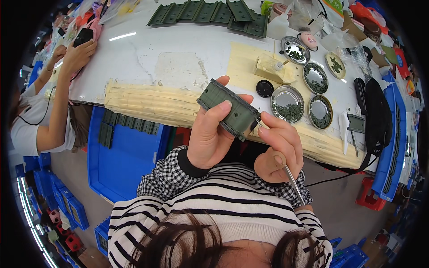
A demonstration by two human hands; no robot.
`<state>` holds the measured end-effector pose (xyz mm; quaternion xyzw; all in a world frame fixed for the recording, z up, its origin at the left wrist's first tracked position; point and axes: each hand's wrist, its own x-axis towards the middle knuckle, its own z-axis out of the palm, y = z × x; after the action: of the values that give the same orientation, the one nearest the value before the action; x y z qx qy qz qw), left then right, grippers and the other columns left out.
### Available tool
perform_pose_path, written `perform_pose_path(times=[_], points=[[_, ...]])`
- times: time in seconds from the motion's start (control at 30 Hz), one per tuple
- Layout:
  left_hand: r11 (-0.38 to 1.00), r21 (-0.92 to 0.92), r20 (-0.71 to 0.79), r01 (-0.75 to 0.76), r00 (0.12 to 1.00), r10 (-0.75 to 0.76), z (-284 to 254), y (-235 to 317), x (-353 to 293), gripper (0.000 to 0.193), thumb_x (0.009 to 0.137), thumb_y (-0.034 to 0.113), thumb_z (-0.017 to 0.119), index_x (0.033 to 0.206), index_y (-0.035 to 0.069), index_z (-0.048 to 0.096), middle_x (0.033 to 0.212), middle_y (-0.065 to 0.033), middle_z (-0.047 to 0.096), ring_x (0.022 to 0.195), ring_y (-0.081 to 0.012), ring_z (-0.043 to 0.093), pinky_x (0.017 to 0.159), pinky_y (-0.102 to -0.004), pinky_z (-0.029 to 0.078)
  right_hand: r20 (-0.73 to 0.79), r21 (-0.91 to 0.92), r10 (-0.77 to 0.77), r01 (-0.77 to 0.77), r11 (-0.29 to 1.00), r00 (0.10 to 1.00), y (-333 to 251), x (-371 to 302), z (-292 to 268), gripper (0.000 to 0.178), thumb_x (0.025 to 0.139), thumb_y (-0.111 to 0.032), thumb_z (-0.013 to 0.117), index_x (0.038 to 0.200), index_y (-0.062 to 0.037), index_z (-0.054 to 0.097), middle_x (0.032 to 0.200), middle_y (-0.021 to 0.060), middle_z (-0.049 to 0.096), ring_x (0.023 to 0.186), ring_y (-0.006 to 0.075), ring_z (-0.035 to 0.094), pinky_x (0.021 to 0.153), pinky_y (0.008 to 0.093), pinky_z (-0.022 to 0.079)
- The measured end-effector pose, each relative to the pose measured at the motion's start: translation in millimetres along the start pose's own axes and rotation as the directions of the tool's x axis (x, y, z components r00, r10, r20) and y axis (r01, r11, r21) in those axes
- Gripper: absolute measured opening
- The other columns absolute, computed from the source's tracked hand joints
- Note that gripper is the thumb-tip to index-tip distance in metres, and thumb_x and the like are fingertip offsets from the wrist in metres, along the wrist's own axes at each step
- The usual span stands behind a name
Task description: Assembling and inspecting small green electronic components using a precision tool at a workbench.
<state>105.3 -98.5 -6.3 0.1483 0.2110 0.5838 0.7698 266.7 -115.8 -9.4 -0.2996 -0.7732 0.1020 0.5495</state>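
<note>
Above the table's front edge, my left hand (208, 127) grips a dark green plastic model part (230, 109) with ridged, track-like long edges. The thumb lies on its face and the fingers wrap behind. At the part's right end, my right hand (280, 145) is closed on slim metal tweezers (292, 181). Their tip meets the part's end near a small dark spot; whether they pinch a tiny piece is too small to tell. A tan bandage covers one digit of that hand.
Round metal dishes (287, 103) of small green pieces, a black lid (264, 88) and a yellow block (272, 68) stand beyond my right hand. More green parts (210, 11) lie at the back. A blue bin (120, 165) sits lower left; another person's hand (80, 53) works at far left.
</note>
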Motion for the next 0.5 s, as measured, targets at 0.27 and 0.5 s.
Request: perform_pose_path(times=[0.27,0.5], points=[[1.0,-0.015,0.027,-0.011,1.0,0.011,-2,-1,-1,0.056,0.091,0.013,0.055,0.14,0.011,0.028,0.119,-0.0203,0.057,0.102,-0.024,0.063,0.085,-0.0351,0.056,0.009,0.01,-0.004,0.004,1.0,1.0,2,-1,0,0.025,0.093,-0.008,0.053,0.112,0.0067,0.059,0.103,0.0184,0.061,0.103,0.0363,0.063,0.084,0.0383,0.054],[0.999,0.011,0.003,0.045,0.999,-0.045,-2,8,-2,0.053,0.092,0.014,0.052,0.14,0.01,0.029,0.118,-0.02,0.058,0.101,-0.0237,0.063,0.085,-0.0367,0.056,-0.062,0.331,0.182,-0.151,0.931,0.981,-12,9,-9,0.024,0.093,-0.01,0.056,0.113,0.0015,0.061,0.098,0.017,0.063,0.096,0.0325,0.065,0.08,0.0385,0.055]])
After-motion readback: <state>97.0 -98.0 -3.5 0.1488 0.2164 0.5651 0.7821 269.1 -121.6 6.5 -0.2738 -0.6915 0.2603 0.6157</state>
